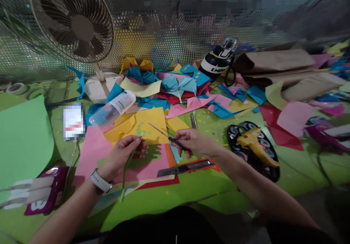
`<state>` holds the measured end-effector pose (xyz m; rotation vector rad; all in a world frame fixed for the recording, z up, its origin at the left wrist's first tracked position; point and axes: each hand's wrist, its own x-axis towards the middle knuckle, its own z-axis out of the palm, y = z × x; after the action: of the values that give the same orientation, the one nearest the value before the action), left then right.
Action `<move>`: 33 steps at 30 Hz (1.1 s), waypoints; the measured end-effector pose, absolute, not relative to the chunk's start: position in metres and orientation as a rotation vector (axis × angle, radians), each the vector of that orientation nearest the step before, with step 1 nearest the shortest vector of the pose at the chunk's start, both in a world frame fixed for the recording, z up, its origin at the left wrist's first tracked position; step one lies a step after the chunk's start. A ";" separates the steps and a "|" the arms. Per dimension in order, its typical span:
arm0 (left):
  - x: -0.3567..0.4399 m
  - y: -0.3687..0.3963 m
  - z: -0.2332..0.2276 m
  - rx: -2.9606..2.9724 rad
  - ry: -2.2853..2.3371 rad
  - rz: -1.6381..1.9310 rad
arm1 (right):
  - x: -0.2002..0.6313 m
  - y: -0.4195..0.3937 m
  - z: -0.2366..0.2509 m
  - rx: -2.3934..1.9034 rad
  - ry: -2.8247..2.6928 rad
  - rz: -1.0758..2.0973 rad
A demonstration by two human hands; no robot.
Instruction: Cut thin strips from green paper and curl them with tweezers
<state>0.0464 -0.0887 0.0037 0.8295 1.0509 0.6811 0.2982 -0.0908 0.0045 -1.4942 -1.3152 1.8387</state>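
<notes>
While my left hand [121, 156] pinched the top of a thin green paper strip [126, 171], it hung limp toward the worktop [191, 193], light and flimsy, probably best taken near its end. Just to its right, my right hand [191, 142] was closed around slim scissors [166, 136], blades pointing left over the yellow paper [149, 127].

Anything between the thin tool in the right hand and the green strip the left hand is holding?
Nothing visible. The right hand holds the thin tool, tip near the green strip pinched in the left hand; only yellow paper lies beneath.
</notes>
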 end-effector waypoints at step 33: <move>0.045 -0.098 -0.013 0.729 1.075 0.815 | 0.271 -0.106 -0.019 -1.353 -1.302 2.053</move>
<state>0.0448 -0.0982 -0.0128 0.7287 1.0751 0.8151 0.2707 -0.1060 -0.0187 -1.3526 -1.3018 2.0529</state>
